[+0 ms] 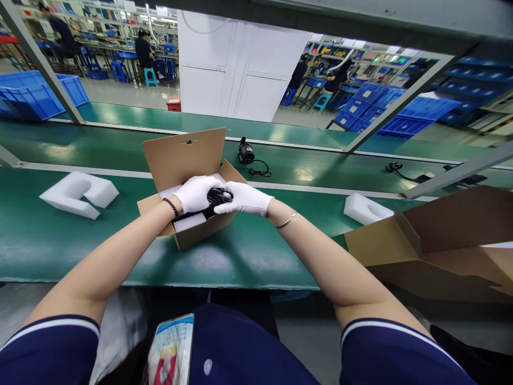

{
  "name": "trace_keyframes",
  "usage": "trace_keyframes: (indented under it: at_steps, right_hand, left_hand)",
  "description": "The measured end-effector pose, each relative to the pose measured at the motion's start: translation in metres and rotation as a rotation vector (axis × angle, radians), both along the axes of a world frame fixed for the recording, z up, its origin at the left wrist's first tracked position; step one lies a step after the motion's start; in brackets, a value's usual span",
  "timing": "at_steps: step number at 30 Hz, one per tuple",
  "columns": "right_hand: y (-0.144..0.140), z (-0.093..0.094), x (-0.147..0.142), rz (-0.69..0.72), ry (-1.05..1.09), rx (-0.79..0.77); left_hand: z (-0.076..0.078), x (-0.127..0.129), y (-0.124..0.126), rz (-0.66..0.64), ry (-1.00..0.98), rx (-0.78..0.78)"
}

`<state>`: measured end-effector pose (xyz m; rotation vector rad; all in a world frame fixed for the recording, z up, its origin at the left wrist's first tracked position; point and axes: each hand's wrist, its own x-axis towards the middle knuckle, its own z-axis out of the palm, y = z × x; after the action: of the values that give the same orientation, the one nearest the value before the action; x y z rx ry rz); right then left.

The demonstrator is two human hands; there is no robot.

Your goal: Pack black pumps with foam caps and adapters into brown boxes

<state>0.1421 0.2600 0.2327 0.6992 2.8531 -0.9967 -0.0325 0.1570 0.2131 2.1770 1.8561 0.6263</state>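
gloved hands (196, 193) hiding black device (218, 197)

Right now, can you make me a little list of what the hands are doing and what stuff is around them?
left hand: white glove, resting on the black device
right hand: white glove, touching the same black device
black device: sits in the cardboard box, on white foam
cardboard box: open, lid flap up, on the green belt
left foam piece: lies on the belt, apart from the box
right foam piece: beside another open carton
far belt: second black device with cable
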Motion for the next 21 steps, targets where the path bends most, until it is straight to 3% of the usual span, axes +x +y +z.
trace_keyframes:
  at_steps: [5, 7, 10, 14, 21]
  right_hand:
    - [0.003, 0.013, 0.008, 0.145, -0.041, -0.262]
    - [0.001, 0.022, 0.005, 0.142, -0.131, -0.178]
    - [-0.005, 0.033, -0.007, 0.145, -0.295, 0.079]
    - [-0.007, 0.033, -0.030, 0.128, -0.397, 0.331]
    - [-0.004, 0.028, -0.055, 0.322, -0.501, 0.453]
  left_hand:
    - [0.009, 0.005, 0.002, 0.008, 0.217, -0.097]
    - [0.008, 0.003, 0.002, 0.055, 0.277, -0.093]
    - [0.005, -0.003, -0.002, 0.134, 0.330, -0.086]
    - [0.004, -0.012, -0.009, 0.173, 0.252, -0.111]
    - [0.005, -0.003, -0.003, 0.088, 0.433, -0.052]
